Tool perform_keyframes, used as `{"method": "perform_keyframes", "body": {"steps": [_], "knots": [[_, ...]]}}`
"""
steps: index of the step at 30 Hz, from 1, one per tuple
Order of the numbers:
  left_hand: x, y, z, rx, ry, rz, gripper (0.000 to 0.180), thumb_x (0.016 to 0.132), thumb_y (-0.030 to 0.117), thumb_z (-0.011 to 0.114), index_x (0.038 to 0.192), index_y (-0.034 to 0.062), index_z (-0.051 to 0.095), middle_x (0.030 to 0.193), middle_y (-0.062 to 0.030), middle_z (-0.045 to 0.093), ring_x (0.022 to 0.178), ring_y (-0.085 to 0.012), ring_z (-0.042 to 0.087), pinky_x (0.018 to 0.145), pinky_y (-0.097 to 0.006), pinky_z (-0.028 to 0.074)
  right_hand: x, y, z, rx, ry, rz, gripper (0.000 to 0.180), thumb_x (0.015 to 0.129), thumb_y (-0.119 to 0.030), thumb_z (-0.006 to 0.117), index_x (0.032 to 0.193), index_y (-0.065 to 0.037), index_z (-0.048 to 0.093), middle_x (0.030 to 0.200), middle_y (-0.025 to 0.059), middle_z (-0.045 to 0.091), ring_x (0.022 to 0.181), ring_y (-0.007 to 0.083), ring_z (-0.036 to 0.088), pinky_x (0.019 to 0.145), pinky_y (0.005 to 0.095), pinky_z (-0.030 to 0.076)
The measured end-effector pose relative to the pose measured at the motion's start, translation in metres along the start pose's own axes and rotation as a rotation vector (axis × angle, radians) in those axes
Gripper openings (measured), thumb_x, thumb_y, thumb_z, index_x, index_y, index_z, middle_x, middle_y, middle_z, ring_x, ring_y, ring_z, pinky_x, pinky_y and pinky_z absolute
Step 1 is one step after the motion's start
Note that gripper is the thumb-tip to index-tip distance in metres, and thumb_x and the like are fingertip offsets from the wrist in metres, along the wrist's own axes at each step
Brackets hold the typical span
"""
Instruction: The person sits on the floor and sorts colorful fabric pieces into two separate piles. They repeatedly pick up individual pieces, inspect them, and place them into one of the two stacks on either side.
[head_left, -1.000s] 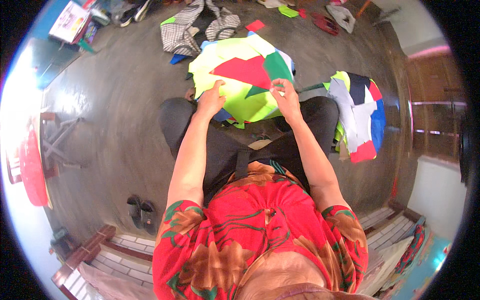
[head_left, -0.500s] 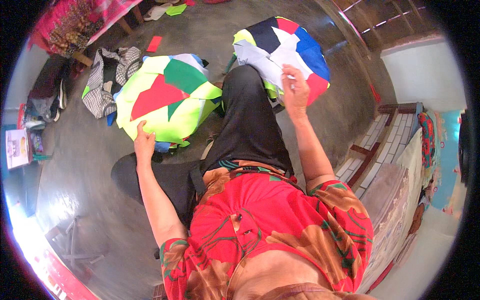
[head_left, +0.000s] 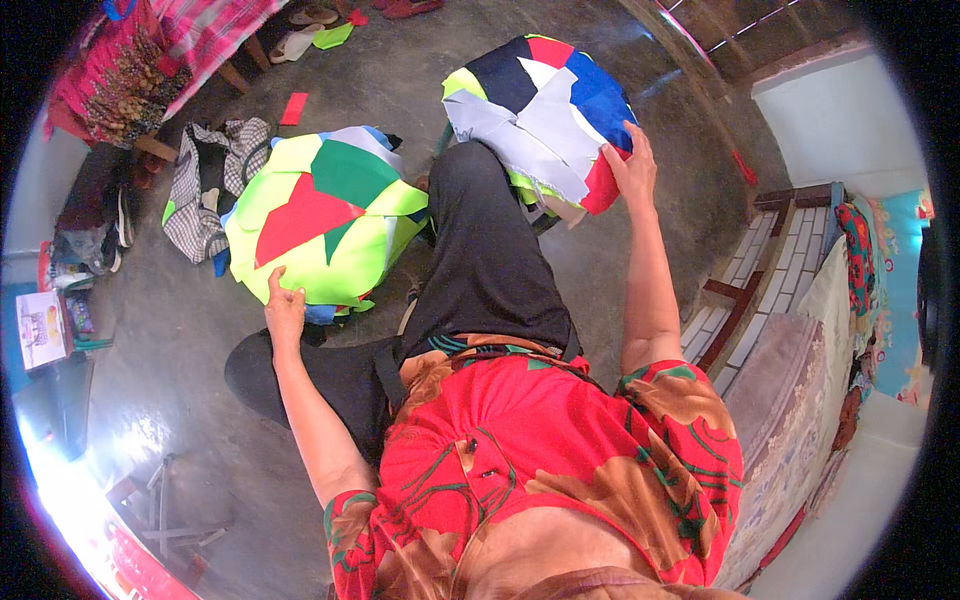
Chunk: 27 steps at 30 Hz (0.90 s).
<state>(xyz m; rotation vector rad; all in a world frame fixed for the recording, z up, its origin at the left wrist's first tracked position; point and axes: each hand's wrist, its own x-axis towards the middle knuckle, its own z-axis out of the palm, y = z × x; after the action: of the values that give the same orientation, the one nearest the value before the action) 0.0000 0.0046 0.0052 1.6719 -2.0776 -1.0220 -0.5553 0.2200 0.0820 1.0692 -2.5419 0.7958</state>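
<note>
The right hand (head_left: 632, 165) lay spread against the right edge of the multicoloured cloth pile (head_left: 540, 110) in the upper centre. The left hand (head_left: 284, 305), fingers loosely curled, touched the lower edge of the yellow-green cloth pile (head_left: 320, 225) at centre left.

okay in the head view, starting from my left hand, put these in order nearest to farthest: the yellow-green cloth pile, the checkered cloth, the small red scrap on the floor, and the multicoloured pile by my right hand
From the left hand:
1. Yellow-green cloth pile, touching the fingers, just ahead.
2. Checkered cloth, beyond the pile's left edge.
3. Small red scrap, farther ahead on the floor.
4. Multicoloured pile, across the raised knee, under the right hand.
</note>
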Motion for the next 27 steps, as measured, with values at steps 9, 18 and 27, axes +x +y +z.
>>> {"method": "perform_keyframes", "body": {"steps": [9, 18, 27], "knots": [[0.000, -0.002, -0.002, -0.003, -0.005, -0.024, 0.053, 0.083, 0.007, 0.059, 0.132, 0.0154, 0.040, 0.067, -0.0068, 0.056, 0.060, -0.0181, 0.059, 0.062, -0.034, 0.049, 0.017, -0.008, 0.002, -0.174, -0.095, -0.006, 0.020, 0.084, -0.027, 0.061, 0.097, -0.011, 0.061, 0.097, 0.0110, 0.066, 0.089, 0.0340, 0.062, 0.076, 0.0442, 0.048], [0.000, 0.007, 0.000, 0.008, 0.010, -0.014, 0.051, 0.082, 0.007, 0.061, 0.128, 0.0142, 0.041, 0.060, -0.0069, 0.053, 0.058, -0.0204, 0.059, 0.059, -0.034, 0.047, 0.044, 0.003, 0.003, 0.288, 0.200, 0.152, 0.021, 0.088, -0.025, 0.056, 0.098, -0.007, 0.060, 0.087, 0.0153, 0.065, 0.083, 0.0293, 0.063, 0.074, 0.0387, 0.048], [0.002, -0.007, 0.002, 0.039, 0.037, -0.028, 0.052, 0.080, 0.013, 0.060, 0.128, 0.0158, 0.041, 0.063, -0.0146, 0.059, 0.066, -0.0338, 0.061, 0.061, -0.045, 0.044, 0.057, -0.117, 0.010, 1.608, -0.221, 0.277, 0.012, 0.092, -0.013, 0.056, 0.100, -0.004, 0.059, 0.092, 0.0030, 0.064, 0.083, 0.0116, 0.061, 0.076, 0.0277, 0.050]]}}
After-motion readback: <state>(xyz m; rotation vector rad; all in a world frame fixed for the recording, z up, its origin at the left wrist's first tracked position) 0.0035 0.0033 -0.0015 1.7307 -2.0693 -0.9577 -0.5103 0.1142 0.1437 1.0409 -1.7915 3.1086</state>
